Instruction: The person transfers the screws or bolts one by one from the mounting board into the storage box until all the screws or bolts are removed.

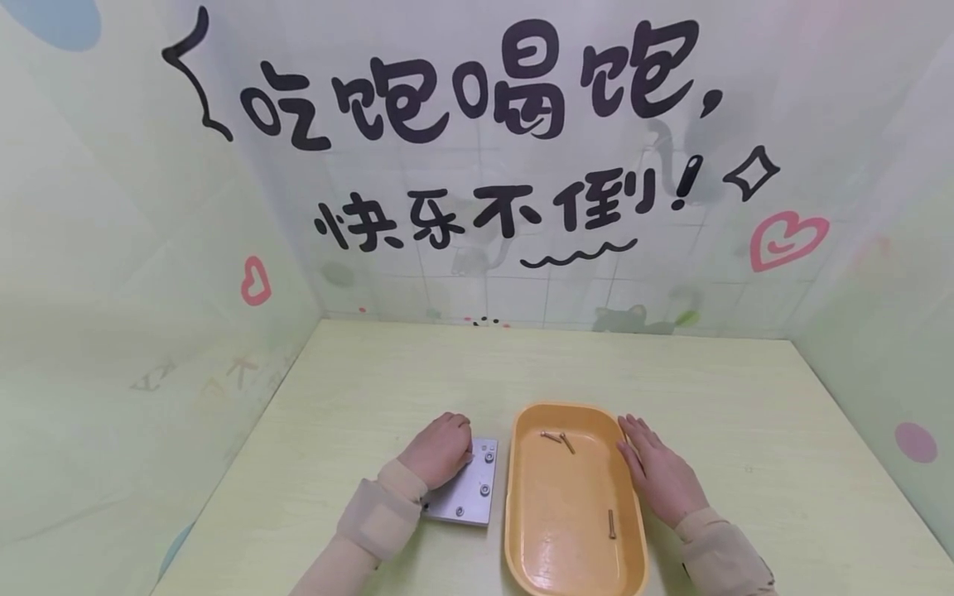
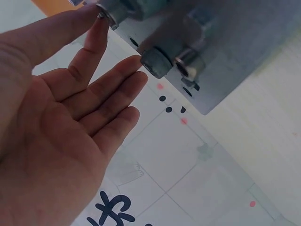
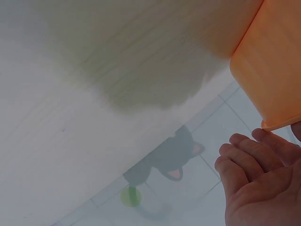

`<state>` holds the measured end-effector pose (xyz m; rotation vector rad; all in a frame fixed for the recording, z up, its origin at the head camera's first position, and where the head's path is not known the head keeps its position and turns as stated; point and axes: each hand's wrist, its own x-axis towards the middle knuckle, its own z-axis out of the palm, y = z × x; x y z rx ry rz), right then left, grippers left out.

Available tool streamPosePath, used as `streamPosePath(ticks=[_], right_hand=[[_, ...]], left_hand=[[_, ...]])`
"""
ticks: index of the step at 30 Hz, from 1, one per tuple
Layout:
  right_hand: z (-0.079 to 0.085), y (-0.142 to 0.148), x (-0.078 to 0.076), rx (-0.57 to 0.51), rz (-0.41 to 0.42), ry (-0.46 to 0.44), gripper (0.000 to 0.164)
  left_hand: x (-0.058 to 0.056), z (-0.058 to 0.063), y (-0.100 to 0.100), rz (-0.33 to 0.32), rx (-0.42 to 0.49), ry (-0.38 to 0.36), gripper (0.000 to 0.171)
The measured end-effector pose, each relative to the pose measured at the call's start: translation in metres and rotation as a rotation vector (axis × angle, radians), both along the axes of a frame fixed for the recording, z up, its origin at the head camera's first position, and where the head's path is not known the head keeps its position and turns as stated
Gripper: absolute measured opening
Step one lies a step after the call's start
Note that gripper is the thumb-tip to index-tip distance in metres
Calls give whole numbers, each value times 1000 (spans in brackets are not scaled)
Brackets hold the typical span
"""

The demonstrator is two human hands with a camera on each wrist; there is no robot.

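In the head view a grey metal plate (image 1: 471, 497) lies on the table, with several screws and washers along its right and near side. My left hand (image 1: 438, 451) is over its far left part. In the left wrist view the left thumb and index fingertip pinch a small screw (image 2: 110, 14) at the plate's edge; the other fingers extend beside a knurled screw head (image 2: 156, 63). My right hand (image 1: 663, 476) rests at the right rim of an orange tray (image 1: 512, 497), fingers mostly straight and touching the rim.
Inside the tray lie loose screws: two at the far end, one of them a screw (image 1: 568, 444), and another screw (image 1: 612, 524) near the right wall. Printed curtains (image 1: 477, 290) enclose the pale wooden table (image 1: 402, 364) at the back and both sides.
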<state>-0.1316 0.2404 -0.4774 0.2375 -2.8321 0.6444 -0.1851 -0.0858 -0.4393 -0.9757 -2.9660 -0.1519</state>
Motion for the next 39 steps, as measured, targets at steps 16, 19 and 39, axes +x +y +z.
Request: streamPosePath(ticks=[16, 19, 39], right_hand=[[0, 0, 0, 2, 4, 12, 44], [0, 0, 0, 3, 5, 13, 44], [1, 0, 0, 6, 4, 5, 44]], left_hand=[[-1, 6, -1, -23, 28, 64, 11], [-2, 8, 0, -9, 24, 55, 11], [-8, 34, 12, -8, 38, 54, 8]])
